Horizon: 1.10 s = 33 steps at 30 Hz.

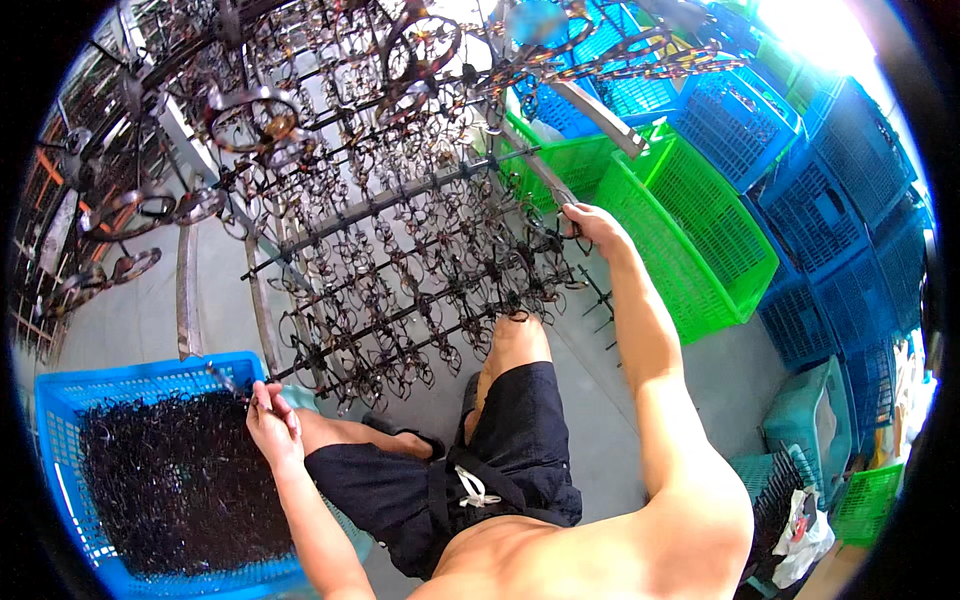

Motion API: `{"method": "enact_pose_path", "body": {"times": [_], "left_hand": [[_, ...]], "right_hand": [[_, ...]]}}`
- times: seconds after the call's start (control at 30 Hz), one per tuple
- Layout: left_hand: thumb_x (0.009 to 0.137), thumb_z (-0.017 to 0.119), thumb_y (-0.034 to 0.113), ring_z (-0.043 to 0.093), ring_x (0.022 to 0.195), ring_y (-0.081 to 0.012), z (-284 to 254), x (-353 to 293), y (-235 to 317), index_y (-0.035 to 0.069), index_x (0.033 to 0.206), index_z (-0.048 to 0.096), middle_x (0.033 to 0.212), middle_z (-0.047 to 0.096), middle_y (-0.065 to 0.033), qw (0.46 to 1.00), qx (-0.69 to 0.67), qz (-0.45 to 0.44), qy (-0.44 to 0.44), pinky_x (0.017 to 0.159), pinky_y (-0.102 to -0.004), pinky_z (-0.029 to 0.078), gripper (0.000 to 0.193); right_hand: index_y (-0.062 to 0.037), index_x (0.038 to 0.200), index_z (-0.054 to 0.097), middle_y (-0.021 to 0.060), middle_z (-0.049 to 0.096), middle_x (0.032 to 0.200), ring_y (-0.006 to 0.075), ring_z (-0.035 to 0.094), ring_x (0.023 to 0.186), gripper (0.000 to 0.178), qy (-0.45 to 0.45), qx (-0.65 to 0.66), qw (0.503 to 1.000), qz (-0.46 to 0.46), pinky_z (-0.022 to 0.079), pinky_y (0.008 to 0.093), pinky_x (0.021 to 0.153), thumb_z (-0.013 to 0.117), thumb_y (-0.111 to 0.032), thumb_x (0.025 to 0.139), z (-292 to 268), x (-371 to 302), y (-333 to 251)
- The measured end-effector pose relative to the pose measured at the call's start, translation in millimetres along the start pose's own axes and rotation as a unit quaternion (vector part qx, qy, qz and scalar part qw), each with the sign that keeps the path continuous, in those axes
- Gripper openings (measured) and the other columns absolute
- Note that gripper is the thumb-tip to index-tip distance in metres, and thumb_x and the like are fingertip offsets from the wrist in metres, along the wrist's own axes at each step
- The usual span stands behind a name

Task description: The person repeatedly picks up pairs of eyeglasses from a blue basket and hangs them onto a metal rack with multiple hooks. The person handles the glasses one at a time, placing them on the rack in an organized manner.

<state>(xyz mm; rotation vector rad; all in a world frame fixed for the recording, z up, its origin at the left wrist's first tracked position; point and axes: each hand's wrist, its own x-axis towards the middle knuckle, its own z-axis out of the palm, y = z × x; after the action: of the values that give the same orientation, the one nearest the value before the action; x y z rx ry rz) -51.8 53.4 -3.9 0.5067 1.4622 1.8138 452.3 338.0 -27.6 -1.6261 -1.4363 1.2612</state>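
Observation:
Rows of dark and tortoiseshell eyeglass frames [415, 290] hang on a rack of black rods [380, 205] in front of me. My right hand [597, 228] is closed at the right end of the rods, thumb and fingers pinched on a dark eyeglass frame, partly hidden by the fingers. Lower left, my left hand [273, 425] is closed in a pinch at the right rim of a blue basket [150, 368]. A small dark piece sticks out beyond its fingertips, too blurred to name. The basket holds a heap of thin dark pieces [180, 480].
Metal rack posts [188, 290] stand at the left. Green crates [690, 240] and stacked blue crates [810, 215] line the right side. A teal bin [810, 420] and a white crumpled bag [803, 540] are at lower right. My knee [520, 345] is close under the hanging frames.

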Motion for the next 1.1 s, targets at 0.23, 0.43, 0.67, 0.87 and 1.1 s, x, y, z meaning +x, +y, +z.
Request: {"method": "enact_pose_path", "body": {"times": [0.23, 0.43, 0.67, 0.87, 1.1], "left_hand": [[0.092, 0.054, 0.026, 0.031, 0.036, -0.0019, 5, 34, -24, 0.006, 0.085, 0.058, 0.052, 0.041, 0.0063, 0.975, 0.185, 0.109, 0.062, 0.031, -0.0194, 0.02, 0.022], [0.082, 0.059, 0.007, 0.054, 0.073, -0.0058, -13, 67, -55, -0.001, 0.093, 0.068, 0.08, 0.065, -0.0013, 0.972, 0.209, 0.101, -0.033, 0.066, -0.0199, 0.041, 0.016], [0.086, 0.06, 0.017, 0.03, 0.042, 0.0002, 18, 53, -36, 0.006, 0.092, 0.068, 0.055, 0.044, 0.0113, 0.967, 0.247, -0.02, -0.053, 0.038, -0.0192, 0.019, 0.015], [0.087, 0.059, 0.024, 0.031, 0.039, -0.001, 18, 52, -28, 0.006, 0.091, 0.067, 0.051, 0.042, 0.0092, 0.969, 0.224, -0.071, -0.071, 0.037, -0.02, 0.019, 0.02], [0.091, 0.054, 0.031, 0.029, 0.04, -0.0013, -6, 58, -44, 0.006, 0.094, 0.062, 0.052, 0.037, 0.0094, 0.979, 0.199, -0.006, -0.038, 0.036, -0.0189, 0.02, 0.027]], "right_hand": [[-0.0102, 0.089, 0.064, -0.0057, 0.056, 0.07, 0.0031, 0.041, 0.051, 0.028, -0.08, 0.138, 0.987, 0.007, 0.028, 0.0197, 0.043, 0.055, -0.036, 0.09, -4, 7, 10], [-0.0127, 0.084, 0.061, -0.0059, 0.051, 0.065, 0.0035, 0.033, 0.043, 0.026, -0.045, 0.134, 0.989, 0.043, 0.022, 0.02, 0.036, 0.054, -0.037, 0.09, 6, 9, 10], [-0.0126, 0.074, 0.06, -0.0054, 0.051, 0.056, 0.0046, 0.033, 0.038, 0.038, -0.022, 0.115, 0.992, 0.055, 0.022, 0.0214, 0.036, 0.052, -0.047, 0.089, 6, 3, 5], [-0.0105, 0.066, 0.06, -0.0026, 0.049, 0.053, 0.0072, 0.036, 0.04, 0.045, 0.005, -0.005, 0.998, 0.066, 0.025, 0.0242, 0.037, 0.052, -0.051, 0.086, 10, 7, -8], [-0.0078, 0.076, 0.062, -0.002, 0.053, 0.058, 0.0065, 0.038, 0.043, 0.039, 0.017, -0.052, 0.998, 0.04, 0.027, 0.0238, 0.039, 0.054, -0.044, 0.086, 10, 7, -21]]}}
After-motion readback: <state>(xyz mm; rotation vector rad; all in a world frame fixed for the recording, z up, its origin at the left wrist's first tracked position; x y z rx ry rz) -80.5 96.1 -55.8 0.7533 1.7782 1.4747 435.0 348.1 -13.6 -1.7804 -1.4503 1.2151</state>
